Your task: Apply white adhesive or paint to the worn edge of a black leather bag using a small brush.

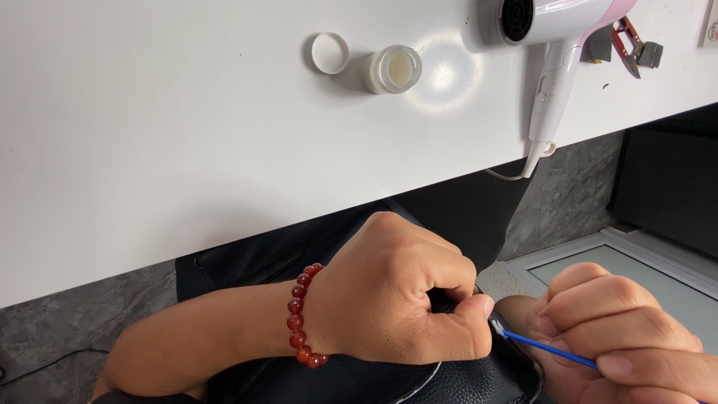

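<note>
My left hand (396,292), with a bracelet of red beads (301,322) on the wrist, is clenched around the top of a black leather item (374,381) held in my lap. My right hand (628,337) pinches a thin blue swab stick (546,347) between thumb and fingers. The swab's white tip (496,327) touches the black leather right beside my left thumb. Most of the leather item is hidden under my left hand and by the frame's bottom edge.
A white table (187,150) fills the upper part of the view. On it stand a small open jar of pale cream (393,69), its white lid (330,53), a white and pink hair dryer (550,30) and red-handled pliers (627,41). Grey stone floor (568,202) lies below.
</note>
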